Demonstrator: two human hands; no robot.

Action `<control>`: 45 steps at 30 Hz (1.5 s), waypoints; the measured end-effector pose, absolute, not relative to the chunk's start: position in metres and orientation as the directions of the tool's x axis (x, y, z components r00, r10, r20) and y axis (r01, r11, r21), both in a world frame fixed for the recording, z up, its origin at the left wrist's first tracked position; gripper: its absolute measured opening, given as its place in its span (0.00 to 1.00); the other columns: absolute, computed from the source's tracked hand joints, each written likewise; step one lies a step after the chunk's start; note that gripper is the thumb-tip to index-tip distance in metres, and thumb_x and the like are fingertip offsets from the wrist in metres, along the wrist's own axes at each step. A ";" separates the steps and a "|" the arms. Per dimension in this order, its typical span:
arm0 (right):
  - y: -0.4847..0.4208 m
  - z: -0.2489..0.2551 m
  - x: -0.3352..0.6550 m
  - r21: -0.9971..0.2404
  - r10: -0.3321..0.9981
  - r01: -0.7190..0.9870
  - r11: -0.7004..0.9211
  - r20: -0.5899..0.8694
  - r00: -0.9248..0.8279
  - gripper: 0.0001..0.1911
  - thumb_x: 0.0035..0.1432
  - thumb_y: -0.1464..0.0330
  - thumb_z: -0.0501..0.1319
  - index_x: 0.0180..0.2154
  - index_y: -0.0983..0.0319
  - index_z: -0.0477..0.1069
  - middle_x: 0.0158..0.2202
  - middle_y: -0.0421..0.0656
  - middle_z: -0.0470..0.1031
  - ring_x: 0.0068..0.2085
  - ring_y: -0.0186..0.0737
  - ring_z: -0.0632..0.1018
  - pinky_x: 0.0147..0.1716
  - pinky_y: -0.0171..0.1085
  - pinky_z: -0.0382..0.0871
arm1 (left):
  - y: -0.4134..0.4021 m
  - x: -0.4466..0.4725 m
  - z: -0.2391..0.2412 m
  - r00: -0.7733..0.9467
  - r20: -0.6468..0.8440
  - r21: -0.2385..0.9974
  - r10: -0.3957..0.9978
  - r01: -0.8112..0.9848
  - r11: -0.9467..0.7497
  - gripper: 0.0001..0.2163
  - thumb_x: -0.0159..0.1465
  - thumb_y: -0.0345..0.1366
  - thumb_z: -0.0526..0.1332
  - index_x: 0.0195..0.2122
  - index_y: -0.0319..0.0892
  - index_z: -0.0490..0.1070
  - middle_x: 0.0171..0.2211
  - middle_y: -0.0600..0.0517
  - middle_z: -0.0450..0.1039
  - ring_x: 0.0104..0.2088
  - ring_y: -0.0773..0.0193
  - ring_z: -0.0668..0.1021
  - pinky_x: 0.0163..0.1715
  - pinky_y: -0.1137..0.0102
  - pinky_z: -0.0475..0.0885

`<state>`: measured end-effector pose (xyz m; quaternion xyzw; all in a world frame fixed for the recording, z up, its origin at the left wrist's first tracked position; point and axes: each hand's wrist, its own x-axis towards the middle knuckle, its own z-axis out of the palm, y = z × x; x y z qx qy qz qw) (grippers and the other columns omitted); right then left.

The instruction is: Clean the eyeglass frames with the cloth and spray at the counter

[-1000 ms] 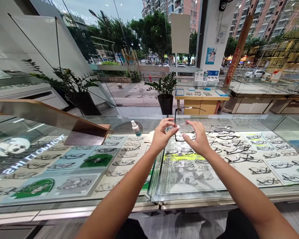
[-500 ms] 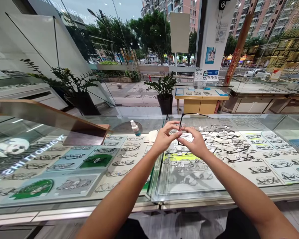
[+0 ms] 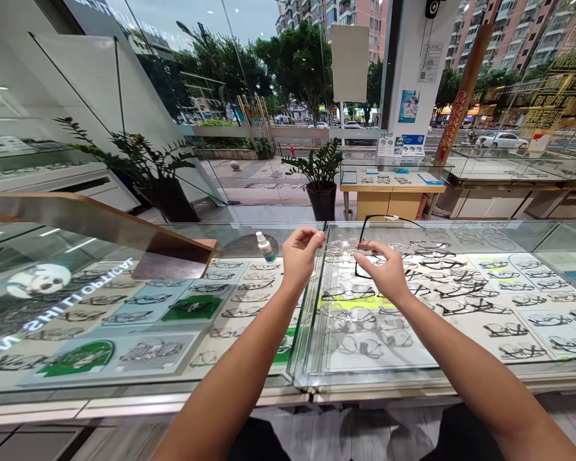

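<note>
My right hand (image 3: pixel 383 266) pinches a pair of black-framed eyeglasses (image 3: pixel 361 232) between thumb and fingers. The glasses are held on edge above the glass counter, one temple arm reaching away to the right at the top. To the left of them, apart from the frame, is my left hand (image 3: pixel 301 253), its fingers closed with thumb and fingertips together. Whatever those fingers may hold cannot be made out. Just left of this hand a small white spray bottle (image 3: pixel 265 248) with a blue label stands on the counter top.
Beneath the glass, the display case (image 3: pixel 312 390) holds many rows of spectacles. A wooden-edged panel (image 3: pixel 173 246) slants over the left side. Behind the counter are a potted plant (image 3: pixel 321 198) and a yellow cabinet (image 3: pixel 386 202) with more glasses, before a large window.
My left hand has come away from the glasses and moved left, its fingers now closed. My right hand keeps the glasses and has shifted slightly right. The white cloth is no longer visible.
</note>
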<state>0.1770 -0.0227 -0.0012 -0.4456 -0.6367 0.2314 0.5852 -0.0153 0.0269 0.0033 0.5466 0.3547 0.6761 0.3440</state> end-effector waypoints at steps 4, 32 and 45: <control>-0.021 -0.001 0.180 -0.838 0.841 0.262 0.479 0.523 0.138 0.12 0.55 0.58 0.69 0.37 0.58 0.82 0.43 0.47 0.86 0.49 0.51 0.83 0.51 0.49 0.75 | 0.043 -0.033 0.004 -0.416 0.541 0.809 0.731 0.021 -0.587 0.12 0.62 0.45 0.68 0.34 0.43 0.71 0.33 0.51 0.76 0.35 0.65 0.77 0.37 0.70 0.72; -0.014 0.004 0.186 -0.827 0.813 0.175 0.534 0.559 0.164 0.10 0.56 0.59 0.67 0.31 0.58 0.75 0.40 0.46 0.85 0.45 0.49 0.82 0.51 0.49 0.74 | 0.100 -0.092 -0.044 -0.576 0.164 0.969 0.801 0.246 -0.021 0.07 0.59 0.36 0.60 0.35 0.47 0.61 0.31 0.53 0.68 0.38 0.58 0.74 0.39 0.66 0.69; -0.013 0.009 0.188 -0.876 0.875 -0.052 0.480 0.474 0.102 0.17 0.54 0.53 0.71 0.31 0.57 0.72 0.42 0.48 0.86 0.46 0.49 0.84 0.52 0.51 0.77 | 0.045 -0.031 0.001 0.258 0.328 0.936 0.909 -0.216 -0.277 0.20 0.52 0.55 0.67 0.27 0.44 0.67 0.24 0.54 0.64 0.25 0.66 0.66 0.22 0.72 0.62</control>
